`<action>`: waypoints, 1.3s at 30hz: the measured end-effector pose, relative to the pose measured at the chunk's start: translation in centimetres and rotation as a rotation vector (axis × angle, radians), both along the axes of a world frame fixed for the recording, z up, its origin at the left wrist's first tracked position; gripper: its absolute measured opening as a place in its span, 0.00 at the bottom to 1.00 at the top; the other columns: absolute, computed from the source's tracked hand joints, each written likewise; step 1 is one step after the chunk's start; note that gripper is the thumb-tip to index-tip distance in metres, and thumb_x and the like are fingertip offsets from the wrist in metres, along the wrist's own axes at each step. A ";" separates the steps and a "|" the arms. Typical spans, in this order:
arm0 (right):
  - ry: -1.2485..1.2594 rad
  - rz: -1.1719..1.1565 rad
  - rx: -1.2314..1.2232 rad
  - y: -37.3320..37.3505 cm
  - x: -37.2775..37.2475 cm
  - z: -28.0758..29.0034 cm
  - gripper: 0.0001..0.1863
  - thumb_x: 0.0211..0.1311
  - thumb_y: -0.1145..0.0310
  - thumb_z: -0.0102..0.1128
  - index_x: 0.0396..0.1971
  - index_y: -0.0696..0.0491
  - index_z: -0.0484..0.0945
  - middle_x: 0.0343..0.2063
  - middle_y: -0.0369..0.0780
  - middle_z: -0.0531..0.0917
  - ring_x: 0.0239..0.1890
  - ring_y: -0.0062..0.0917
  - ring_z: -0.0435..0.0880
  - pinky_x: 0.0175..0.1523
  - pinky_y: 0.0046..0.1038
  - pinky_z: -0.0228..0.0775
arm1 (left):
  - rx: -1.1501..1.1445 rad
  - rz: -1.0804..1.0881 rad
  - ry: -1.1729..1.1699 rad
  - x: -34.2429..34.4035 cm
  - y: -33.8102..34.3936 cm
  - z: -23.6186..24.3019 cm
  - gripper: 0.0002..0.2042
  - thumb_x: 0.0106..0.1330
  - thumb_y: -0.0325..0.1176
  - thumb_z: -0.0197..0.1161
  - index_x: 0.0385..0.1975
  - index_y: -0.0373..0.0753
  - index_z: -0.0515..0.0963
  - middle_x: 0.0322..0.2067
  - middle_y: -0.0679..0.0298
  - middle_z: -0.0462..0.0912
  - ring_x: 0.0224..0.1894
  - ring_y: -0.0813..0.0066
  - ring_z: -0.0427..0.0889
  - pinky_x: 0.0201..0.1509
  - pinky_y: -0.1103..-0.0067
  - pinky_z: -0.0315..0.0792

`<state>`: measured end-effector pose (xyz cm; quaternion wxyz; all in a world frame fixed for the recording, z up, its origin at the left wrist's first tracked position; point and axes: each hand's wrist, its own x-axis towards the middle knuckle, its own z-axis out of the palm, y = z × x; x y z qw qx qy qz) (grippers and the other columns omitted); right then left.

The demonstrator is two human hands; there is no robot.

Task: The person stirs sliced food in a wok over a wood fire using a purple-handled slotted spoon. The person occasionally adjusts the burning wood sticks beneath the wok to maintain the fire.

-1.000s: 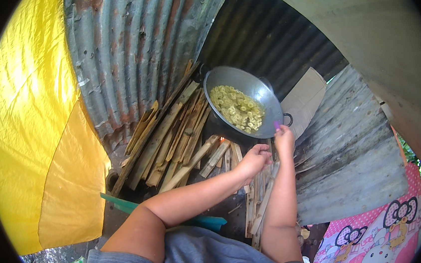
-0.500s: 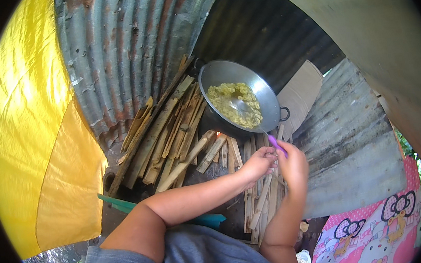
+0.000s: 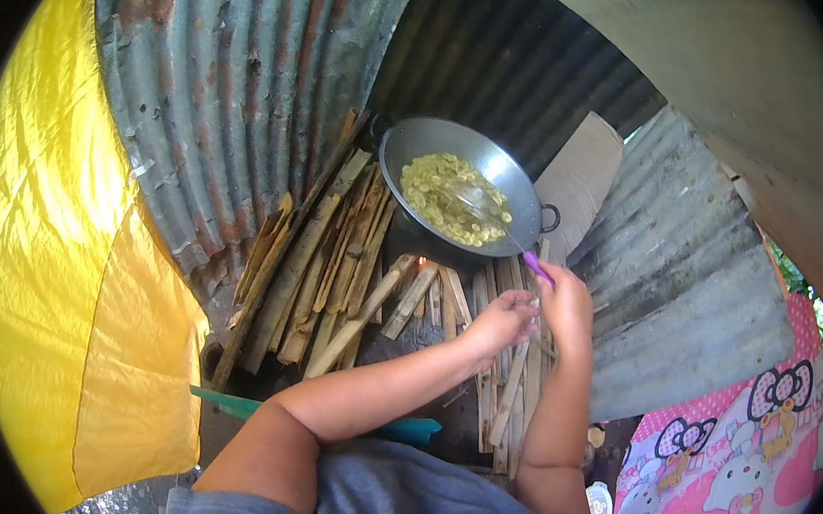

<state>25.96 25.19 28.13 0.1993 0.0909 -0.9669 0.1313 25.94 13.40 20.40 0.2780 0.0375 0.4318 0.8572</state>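
My right hand (image 3: 566, 302) is closed around the purple handle of a metal cooking turner (image 3: 537, 267). Its broad head, blurred by motion, dips among thin round yellow-green slices (image 3: 439, 181) in a large metal wok (image 3: 514, 185). The slices appear to sit in liquid. Just left of the right hand and below the wok's rim, my left hand (image 3: 505, 321) hovers with loosely curled fingers apart and nothing seen in it. Under the wok, a small flame (image 3: 422, 260) glows at the tips of firewood sticks (image 3: 412, 301).
Split firewood (image 3: 329, 259) leans in a pile left of the wok, and thinner sticks (image 3: 507, 395) lie below it. Corrugated metal sheets (image 3: 251, 105) stand behind and at the right, with a cardboard piece (image 3: 576, 184) beside the wok. Yellow cloth (image 3: 50, 259) hangs at left.
The turner's head has shifted through the slices and spread them across the wok. My right hand has moved slightly up, and the left hand's fingers have parted from it.
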 end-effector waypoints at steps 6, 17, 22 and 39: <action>-0.095 -0.186 0.055 1.7 0.0 -0.3 0.12 0.57 0.68 0.58 0.42 0.49 0.82 0.37 0.44 0.83 0.41 0.40 0.81 0.45 0.37 0.72 | -0.025 0.056 0.008 -0.3 -0.4 -0.5 0.21 0.67 0.32 0.51 0.59 0.37 0.62 0.48 0.61 0.74 0.42 0.76 0.76 0.43 0.81 0.70; 0.173 -0.237 -0.246 4.8 -8.0 -4.6 0.14 0.60 0.67 0.56 0.44 0.54 0.80 0.36 0.52 0.82 0.41 0.46 0.82 0.45 0.38 0.72 | -0.038 0.064 -0.024 -0.5 -0.3 -0.4 0.22 0.65 0.27 0.51 0.60 0.37 0.61 0.49 0.62 0.74 0.46 0.76 0.77 0.45 0.80 0.71; -0.046 -0.121 -0.394 3.7 -9.3 -7.2 0.12 0.62 0.69 0.57 0.44 0.57 0.78 0.29 0.47 0.84 0.32 0.37 0.83 0.39 0.34 0.73 | -0.050 0.096 -0.006 -0.4 -0.5 -0.4 0.22 0.65 0.26 0.50 0.60 0.37 0.61 0.49 0.61 0.75 0.44 0.75 0.77 0.43 0.81 0.71; -0.052 0.011 -0.435 3.9 -13.0 -8.4 0.12 0.62 0.71 0.57 0.44 0.58 0.78 0.24 0.39 0.84 0.23 0.20 0.79 0.30 0.25 0.70 | -0.061 0.148 -0.009 -2.2 -0.7 -1.0 0.20 0.67 0.30 0.53 0.58 0.38 0.62 0.49 0.62 0.74 0.44 0.76 0.77 0.44 0.80 0.71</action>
